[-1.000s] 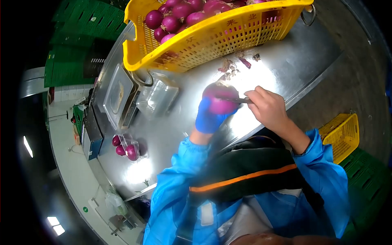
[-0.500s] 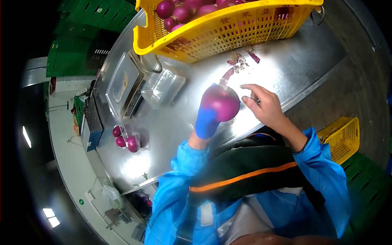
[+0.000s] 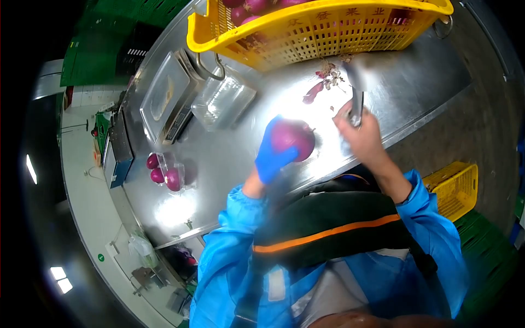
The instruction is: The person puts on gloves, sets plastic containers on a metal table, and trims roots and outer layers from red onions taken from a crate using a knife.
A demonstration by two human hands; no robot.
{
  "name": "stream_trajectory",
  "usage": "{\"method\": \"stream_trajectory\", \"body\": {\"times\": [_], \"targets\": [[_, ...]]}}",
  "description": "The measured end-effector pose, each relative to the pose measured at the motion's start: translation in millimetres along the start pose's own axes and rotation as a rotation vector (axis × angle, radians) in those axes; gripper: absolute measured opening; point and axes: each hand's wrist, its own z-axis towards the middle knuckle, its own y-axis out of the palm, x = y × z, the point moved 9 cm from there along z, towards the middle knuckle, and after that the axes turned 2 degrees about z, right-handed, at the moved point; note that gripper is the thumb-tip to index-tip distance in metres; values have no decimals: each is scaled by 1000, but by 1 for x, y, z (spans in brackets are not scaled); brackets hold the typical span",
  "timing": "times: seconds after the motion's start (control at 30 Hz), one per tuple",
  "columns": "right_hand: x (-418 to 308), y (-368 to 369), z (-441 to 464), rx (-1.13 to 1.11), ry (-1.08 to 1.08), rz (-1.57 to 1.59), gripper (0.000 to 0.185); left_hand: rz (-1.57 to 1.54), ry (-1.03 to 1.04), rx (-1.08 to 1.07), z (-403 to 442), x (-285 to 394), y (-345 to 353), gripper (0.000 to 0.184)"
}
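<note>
- The red onion [image 3: 299,141] is over the desk [image 3: 224,177], in the left hand [image 3: 272,157], whose blue-gloved fingers curl around its side; a firm, gentle grip like this should stop it rolling without bruising it.
- Its stem-like tip faces the right, clear of the glove, which seems the safest side to offer a blade.
- The right hand [image 3: 367,141] is closed around the knife [image 3: 357,99], apart from the onion, the blurred blade pointing away from the body; short, shallow strokes would best spare the flesh and the gloved fingertips.
- Dry skin scraps [image 3: 330,76] lie beyond the hands; keeping trimmings gathered there would leave the working spot tidy.
- The yellow crate [image 3: 322,35] of onions stands at the far side, near enough that blade swings want care.
</note>
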Motion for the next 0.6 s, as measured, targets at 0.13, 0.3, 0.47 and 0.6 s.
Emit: {"method": "stream_trajectory", "body": {"times": [0.13,0.3,0.47,0.6], "targets": [[33,6,5,-49,-49,-431,41,-325,-140,-45,-17,-22,-9,53],[-13,40,-1,-121,-108,-369,48,-583,-174,-44,-20,-33,0,52],[-39,48,2,-49,-344,-353,26,-530,-109,-83,-14,-21,11,56],[-52,46,-11,-43,-544,-691,14,-409,-70,66,-15,-15,-2,59]]}}
